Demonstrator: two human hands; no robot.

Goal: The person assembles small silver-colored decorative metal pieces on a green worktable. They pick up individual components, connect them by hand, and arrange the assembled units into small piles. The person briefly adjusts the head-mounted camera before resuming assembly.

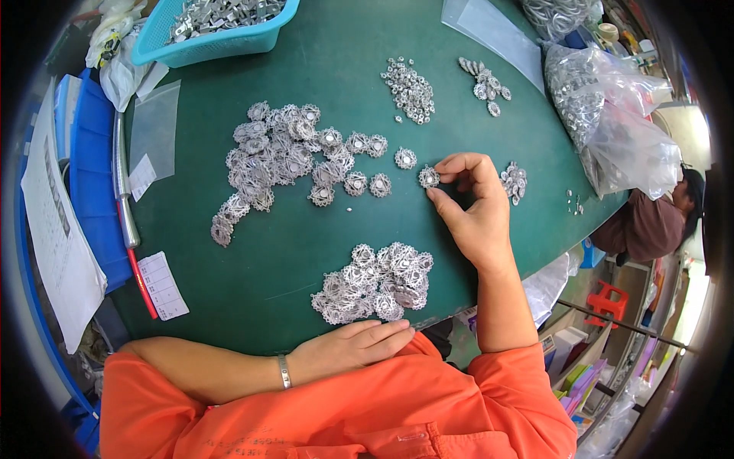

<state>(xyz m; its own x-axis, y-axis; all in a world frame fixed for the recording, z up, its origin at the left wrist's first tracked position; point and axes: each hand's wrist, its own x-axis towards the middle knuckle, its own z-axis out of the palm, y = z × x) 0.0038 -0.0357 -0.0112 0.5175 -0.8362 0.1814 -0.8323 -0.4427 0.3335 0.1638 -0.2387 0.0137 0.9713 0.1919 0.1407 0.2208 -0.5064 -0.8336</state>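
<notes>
Filigree discs (381, 184), silver-grey, spread over a dark green worktop (252, 287) in two heaps plus a few singles. Clear plastic bag (569, 99) of metal parts along the right side. Turquoise basket (229, 46) of metal pieces at upper left. Larger heap (267, 157) left of centre, discs overlapping, a short tail trailing toward the near left. Smaller heap (375, 283) near the front edge, just beyond the left hand (348, 352); that hand lies flat, fingers straight and side by side. Right hand (483, 218) right of centre, thumb and forefinger clamped on the rim of one disc. Farther out, cluster of small metal rings (413, 90); right of it, a smaller group of oval pieces (485, 84). Pinched disc (429, 177): pale round centre facing up; cannot tell whether it is lifted. Tiny white piece (349, 209) between the heaps.
</notes>
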